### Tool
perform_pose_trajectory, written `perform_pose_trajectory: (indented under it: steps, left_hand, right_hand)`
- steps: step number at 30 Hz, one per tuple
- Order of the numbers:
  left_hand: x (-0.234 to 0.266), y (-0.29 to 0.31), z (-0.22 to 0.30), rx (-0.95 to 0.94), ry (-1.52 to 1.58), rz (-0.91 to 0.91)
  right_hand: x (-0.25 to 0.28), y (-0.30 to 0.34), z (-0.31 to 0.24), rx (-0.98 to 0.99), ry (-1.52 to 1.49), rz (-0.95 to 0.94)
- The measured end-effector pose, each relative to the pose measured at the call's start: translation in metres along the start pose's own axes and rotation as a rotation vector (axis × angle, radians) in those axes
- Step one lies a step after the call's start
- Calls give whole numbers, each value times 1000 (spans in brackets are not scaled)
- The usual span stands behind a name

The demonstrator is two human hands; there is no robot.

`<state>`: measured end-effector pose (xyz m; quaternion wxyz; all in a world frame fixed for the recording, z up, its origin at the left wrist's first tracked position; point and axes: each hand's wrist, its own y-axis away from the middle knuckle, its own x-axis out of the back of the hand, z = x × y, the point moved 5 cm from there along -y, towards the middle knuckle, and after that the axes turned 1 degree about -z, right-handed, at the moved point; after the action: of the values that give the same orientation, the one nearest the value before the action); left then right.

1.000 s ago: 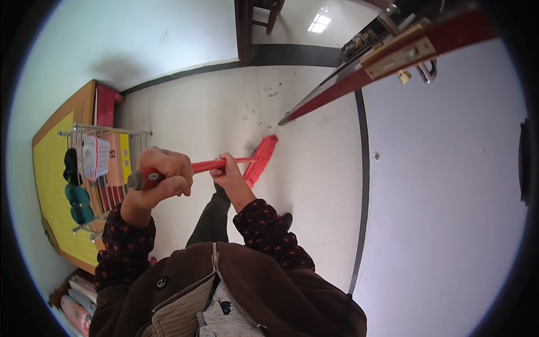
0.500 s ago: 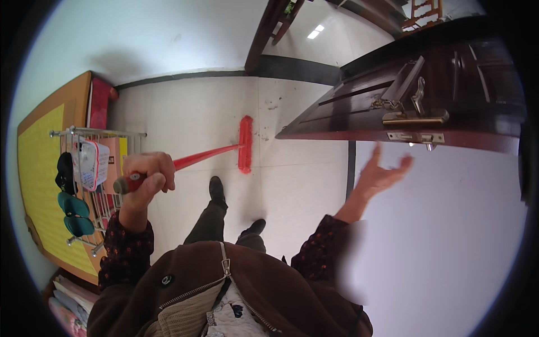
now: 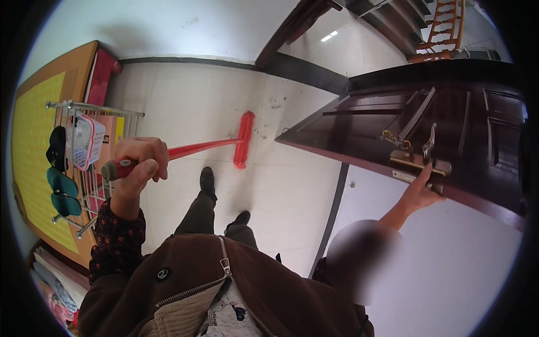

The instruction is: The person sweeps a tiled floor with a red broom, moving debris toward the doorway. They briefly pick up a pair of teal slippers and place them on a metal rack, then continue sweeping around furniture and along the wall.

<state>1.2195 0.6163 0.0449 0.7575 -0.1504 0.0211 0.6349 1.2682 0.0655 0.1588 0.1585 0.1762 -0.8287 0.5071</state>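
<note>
My left hand point(image 3: 139, 165) is wrapped round the top end of a red broom handle point(image 3: 196, 148). The handle slants away to the broom's red bristle head point(image 3: 243, 140), which rests on the pale tiled floor. On the right, my right hand point(image 3: 418, 197) grips the edge of a dark brown door point(image 3: 460, 163), just below its lever handle point(image 3: 430, 143). The thumb lies by the lock plate, and the other fingers are partly hidden at the door's edge. The door stands swung open.
Dark specks point(image 3: 275, 105) dot the floor beyond the broom head, near the black threshold point(image 3: 309, 73). At left stands a metal rack point(image 3: 92, 222) with green slippers point(image 3: 63, 184) and a white basket point(image 3: 90, 143), before a yellow-faced board point(image 3: 36, 146). Stairs point(image 3: 387, 28) rise beyond the doorway.
My right hand, open in the air before, has moved right and taken hold of the door's edge. The door now appears lower in view. My left hand keeps holding the broom.
</note>
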Motion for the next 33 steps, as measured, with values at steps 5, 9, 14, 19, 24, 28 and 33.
perform_pose_trajectory:
  steps: [5, 9, 14, 19, 24, 28, 33]
  left_hand:
    - [-4, -16, -8, -21, 5, 33]
    - [-18, -36, -17, -46, 3, 21]
    - [-43, -58, -18, -109, 4, 69]
    - [-68, -89, 23, -161, 40, 24]
    - [-107, -110, 25, -180, 27, -60]
    - [-131, -119, 16, -167, 60, -74]
    - [-150, -119, 0, -149, 124, -53]
  right_hand:
    - [7, -3, 23, -143, 11, -51]
    - [9, -10, 52, -103, -22, -75]
    - [9, -13, 62, -148, -129, -129]
    - [8, -15, 93, -176, -76, -148]
    - [8, -19, 97, -132, -126, -174]
    - [6, -21, 90, -62, -136, -161]
    - [8, -20, 84, -133, -152, -158]
